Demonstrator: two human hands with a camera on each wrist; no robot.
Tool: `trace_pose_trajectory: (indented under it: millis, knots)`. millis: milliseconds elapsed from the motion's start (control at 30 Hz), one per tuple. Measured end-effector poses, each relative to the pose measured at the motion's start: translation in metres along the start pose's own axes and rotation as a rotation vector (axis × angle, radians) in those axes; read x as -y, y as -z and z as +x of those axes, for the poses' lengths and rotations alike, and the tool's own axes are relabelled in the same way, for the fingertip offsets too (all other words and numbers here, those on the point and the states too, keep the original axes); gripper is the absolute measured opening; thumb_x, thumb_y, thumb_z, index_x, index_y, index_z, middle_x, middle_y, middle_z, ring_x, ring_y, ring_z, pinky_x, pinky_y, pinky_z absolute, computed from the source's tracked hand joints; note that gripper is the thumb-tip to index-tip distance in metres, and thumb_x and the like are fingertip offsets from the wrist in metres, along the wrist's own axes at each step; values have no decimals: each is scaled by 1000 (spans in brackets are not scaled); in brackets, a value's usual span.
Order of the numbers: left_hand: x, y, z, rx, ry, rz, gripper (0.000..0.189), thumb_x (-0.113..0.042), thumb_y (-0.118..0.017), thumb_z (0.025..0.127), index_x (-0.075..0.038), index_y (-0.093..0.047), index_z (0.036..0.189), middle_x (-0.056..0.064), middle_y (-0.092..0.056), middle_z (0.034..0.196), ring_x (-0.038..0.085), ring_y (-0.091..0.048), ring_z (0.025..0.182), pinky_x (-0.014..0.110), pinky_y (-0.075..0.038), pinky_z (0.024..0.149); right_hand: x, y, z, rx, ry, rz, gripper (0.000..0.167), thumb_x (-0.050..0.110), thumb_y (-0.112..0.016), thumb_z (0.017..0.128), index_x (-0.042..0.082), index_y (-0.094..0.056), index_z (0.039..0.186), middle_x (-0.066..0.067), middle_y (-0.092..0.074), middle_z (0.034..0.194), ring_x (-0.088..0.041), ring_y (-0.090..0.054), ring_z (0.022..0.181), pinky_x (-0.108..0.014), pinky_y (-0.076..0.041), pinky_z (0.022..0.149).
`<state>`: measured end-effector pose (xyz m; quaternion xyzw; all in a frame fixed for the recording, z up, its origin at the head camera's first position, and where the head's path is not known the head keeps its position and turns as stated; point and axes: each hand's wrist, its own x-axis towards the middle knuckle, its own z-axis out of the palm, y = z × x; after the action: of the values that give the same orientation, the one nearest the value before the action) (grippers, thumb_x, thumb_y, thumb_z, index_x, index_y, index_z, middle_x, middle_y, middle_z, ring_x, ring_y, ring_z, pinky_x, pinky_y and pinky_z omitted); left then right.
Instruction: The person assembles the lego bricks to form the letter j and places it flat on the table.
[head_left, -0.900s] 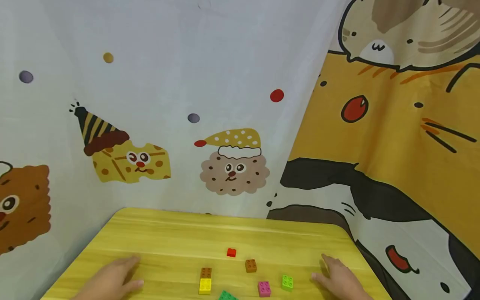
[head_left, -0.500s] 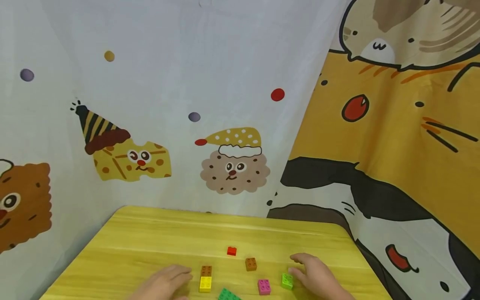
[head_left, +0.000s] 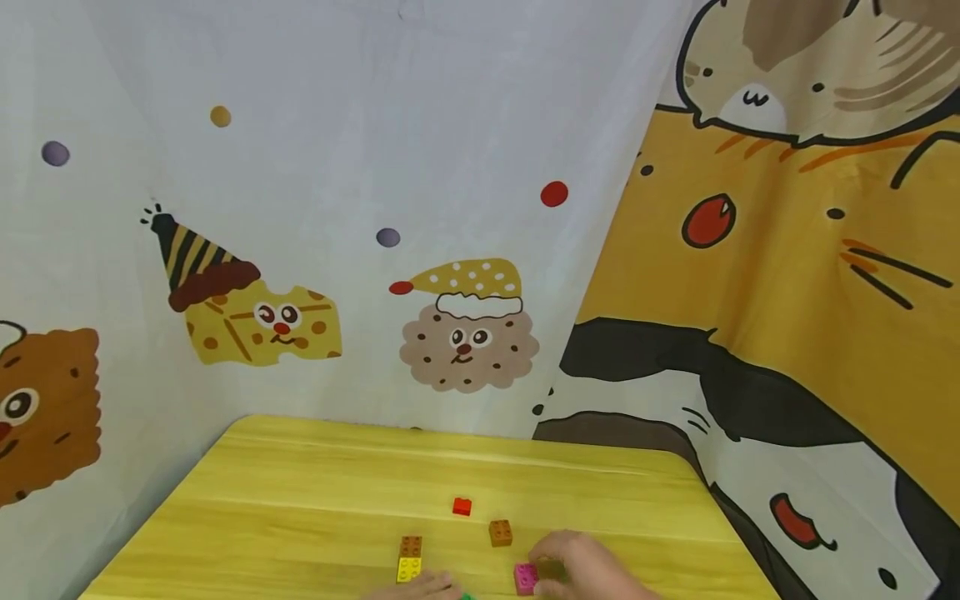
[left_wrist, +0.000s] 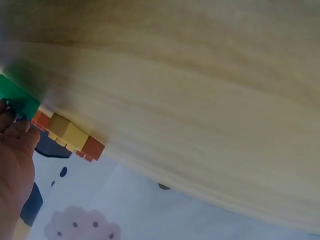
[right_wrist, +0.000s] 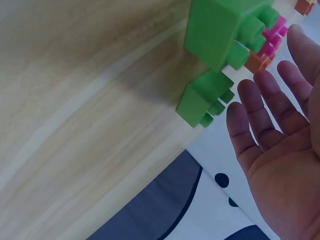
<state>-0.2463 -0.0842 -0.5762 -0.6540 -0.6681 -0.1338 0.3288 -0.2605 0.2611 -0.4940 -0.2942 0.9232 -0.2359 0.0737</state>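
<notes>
My left hand [head_left: 417, 587] is at the bottom edge of the head view, its fingers over a green toy brick [head_left: 467, 597]. The left wrist view has the fingers right at the studs of that green brick [left_wrist: 19, 95]; whether they grip it I cannot tell. My right hand [head_left: 588, 571] reaches in from the right, fingertips close beside a pink brick [head_left: 526, 578]. Seen from the right wrist, this hand [right_wrist: 280, 145] has spread, relaxed fingers and holds nothing. Near it stand a large light green brick [right_wrist: 215, 32] and a smaller light green brick [right_wrist: 200, 100].
A brown brick [head_left: 411, 546] touches a yellow brick [head_left: 408, 569] left of centre. Another brown brick [head_left: 500, 533] and a small red brick [head_left: 462, 507] lie farther back. The yellow wood-grain table [head_left: 300, 475] ends at a printed cartoon curtain [head_left: 465, 125].
Both hands have moved inward from the table's sides. The left now covers most of the green brick; the right has passed over the lime brick, hiding it, to the pink one.
</notes>
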Motion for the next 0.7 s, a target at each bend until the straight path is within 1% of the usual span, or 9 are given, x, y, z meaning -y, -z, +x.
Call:
trace_pose_trajectory:
  millis: [33,100,133,200,267,367,433,533,700]
  knots:
    - [0,-1,0,17,8,14,59,-37,-37,108,4,-36,149,21,-23,159,29,-22,147,35,-35,111,0,-1,0,-1,9,5,25,36,-77,84,27,-73,107,18,-65,106,-7,-61,100,-38,-53,85]
    - [-3,-1,0,43,43,30,59,-39,-41,107,1,-37,150,18,-27,158,26,-29,144,34,-39,107,1,-3,1,-6,27,7,23,33,-79,83,26,-74,104,18,-65,103,-6,-60,99,-36,-53,84]
    - [-3,-2,1,42,45,45,58,-39,-46,105,0,-41,148,20,-32,156,28,-37,141,34,-44,103,1,-4,1,-10,36,5,22,32,-79,83,26,-74,103,18,-65,102,-6,-60,98,-36,-53,84]
    - [-6,-1,3,60,91,66,59,-41,-54,102,-4,-46,147,18,-45,148,27,-50,131,31,-48,98,1,-5,1,-16,42,2,21,30,-80,83,27,-74,102,20,-65,101,-5,-59,97,-35,-53,83]
    - [-8,-1,6,47,130,82,55,-39,-62,98,-6,-53,141,14,-56,137,25,-58,120,28,-50,93,2,-5,2,-23,50,-11,19,29,-80,83,27,-75,101,20,-65,99,-4,-59,95,-33,-53,82]
    - [-6,0,8,31,167,112,47,-34,-62,98,-6,-57,136,10,-60,130,19,-60,112,24,-50,90,3,-7,4,-27,31,-15,18,27,-80,83,27,-75,100,20,-65,98,-3,-59,93,-32,-53,80]
    - [-3,0,6,0,159,122,41,-29,-61,99,-4,-60,132,11,-61,128,19,-61,109,24,-49,89,4,-10,7,-26,11,-7,16,26,-80,83,26,-75,98,20,-64,95,-2,-58,90,-31,-52,78]
    - [-1,1,3,-20,155,128,39,-27,-60,100,-3,-60,131,12,-62,126,19,-62,107,25,-50,88,3,-14,11,-11,-15,9,14,25,-79,83,27,-74,96,21,-62,90,0,-56,84,-28,-51,73]
    - [-3,6,3,0,208,65,44,-28,-63,99,0,-58,133,13,-61,128,20,-60,111,25,-50,89,6,-20,18,-3,17,-19,15,23,-79,84,28,-69,94,22,-59,85,3,-54,78,-23,-49,67]
